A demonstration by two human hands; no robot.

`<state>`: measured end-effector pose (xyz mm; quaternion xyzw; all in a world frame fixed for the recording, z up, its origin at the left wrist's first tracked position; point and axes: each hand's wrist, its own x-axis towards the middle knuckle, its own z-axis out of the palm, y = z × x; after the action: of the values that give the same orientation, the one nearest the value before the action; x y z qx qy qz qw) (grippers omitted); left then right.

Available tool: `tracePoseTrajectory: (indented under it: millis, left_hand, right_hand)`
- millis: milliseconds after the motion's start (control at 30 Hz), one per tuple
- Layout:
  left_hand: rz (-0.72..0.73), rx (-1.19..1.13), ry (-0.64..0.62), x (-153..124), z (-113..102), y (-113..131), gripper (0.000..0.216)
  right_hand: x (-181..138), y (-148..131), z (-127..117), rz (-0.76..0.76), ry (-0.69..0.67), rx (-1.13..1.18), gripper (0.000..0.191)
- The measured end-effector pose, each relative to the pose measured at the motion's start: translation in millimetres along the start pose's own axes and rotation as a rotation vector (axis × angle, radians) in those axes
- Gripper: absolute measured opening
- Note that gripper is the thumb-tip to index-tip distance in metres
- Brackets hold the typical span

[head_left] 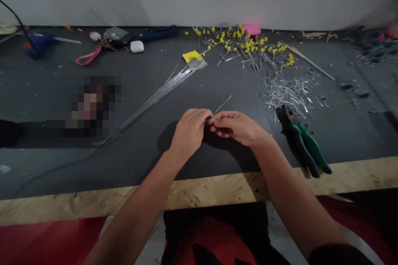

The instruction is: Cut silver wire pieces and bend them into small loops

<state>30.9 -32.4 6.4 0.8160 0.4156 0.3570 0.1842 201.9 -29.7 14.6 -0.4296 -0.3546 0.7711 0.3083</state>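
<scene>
My left hand [189, 130] and my right hand [238, 126] meet over the dark mat, fingertips pinched together on a thin metal wire [222, 104] that sticks out up and to the right. Both hands are closed on it. A long bundle of straight wires [161, 90] with a yellow tag [192, 56] lies to the left of my hands. Green-handled pliers [303, 140] rest just right of my right hand.
A heap of short cut wire pieces [290, 89] and yellow-tipped wires [245, 43] lie at the back right. Keys with a red strap [90, 55], a white case [137, 46], a blue glue gun [39, 43] and a pink object [251, 29] sit along the wall. The wooden table edge [199, 192] runs in front.
</scene>
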Motion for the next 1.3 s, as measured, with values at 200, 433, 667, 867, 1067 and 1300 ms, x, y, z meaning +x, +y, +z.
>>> tracePoseTrajectory:
  millis: [200,433,667,867,1067,1300]
  left_hand:
    - [0.000,-0.007,0.016,-0.9,2.5,-0.9,0.024]
    - [-0.031,-0.003,0.037,-2.2,4.4,-3.9,0.020]
    - [-0.042,-0.003,0.018,-1.9,5.0,-2.6,0.021]
    - [-0.020,-0.006,0.039,-1.1,5.9,-2.4,0.023]
    - [-0.050,-0.002,0.034,0.0,4.4,-1.0,0.023]
    - [-0.102,-0.011,0.034,-1.7,2.7,0.8,0.021]
  right_hand:
    - [-1.2,-0.9,-2.3,0.030,0.000,-0.026,0.006]
    - [-0.6,0.6,-0.7,-0.004,0.037,-0.079,0.008]
    - [2.5,2.7,2.4,-0.043,0.105,-0.076,0.008]
    - [3.0,3.7,5.0,-0.055,0.138,-0.052,0.008]
    - [2.8,3.2,3.8,-0.067,0.118,-0.039,0.009]
    - [-1.3,-1.1,-1.7,-0.012,-0.021,-0.055,0.009]
